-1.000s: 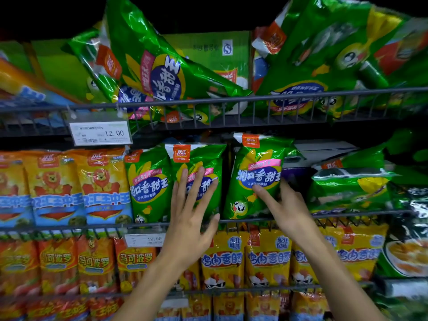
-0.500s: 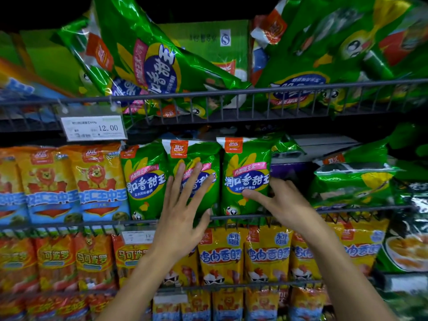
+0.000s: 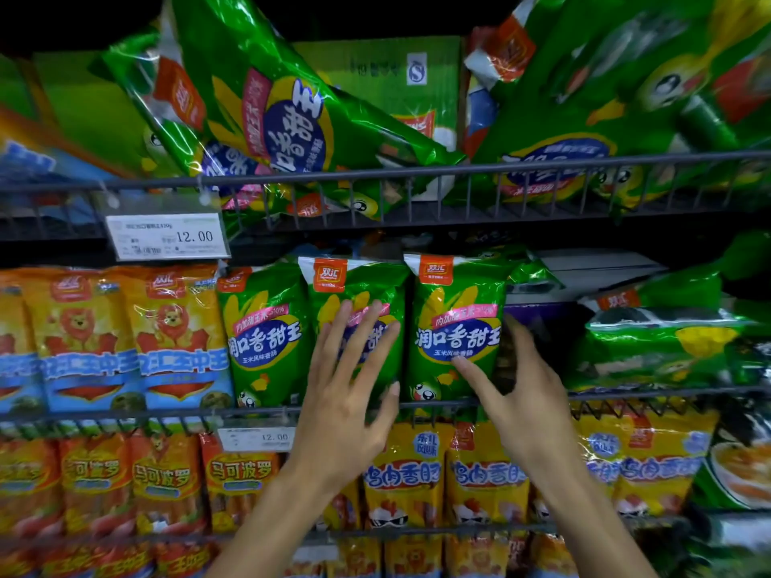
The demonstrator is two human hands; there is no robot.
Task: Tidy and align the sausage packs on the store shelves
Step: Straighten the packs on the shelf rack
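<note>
Step in hand: squaring up the green sausage packs on the middle shelf. Left hand (image 3: 346,394) lies flat, fingers straight and spread, on the middle green pack (image 3: 359,323), holding nothing. Right hand (image 3: 517,394) has its thumb on the front of the right green pack (image 3: 457,327) with the fingers reaching round its right edge; looks like a light pinch, though the fingers are blurred so I can't be sure they close on it.

Since a second ago: that right pack leaned away with a gap beside it; now it stands upright, just beside the middle pack, tops roughly level.

Next move, I'd judge: let go, then deal with the green pack lying flat (image 3: 663,331) further right and the big slumped bags (image 3: 267,114) on the top shelf, which need standing up behind the wire rail (image 3: 417,171).
</note>
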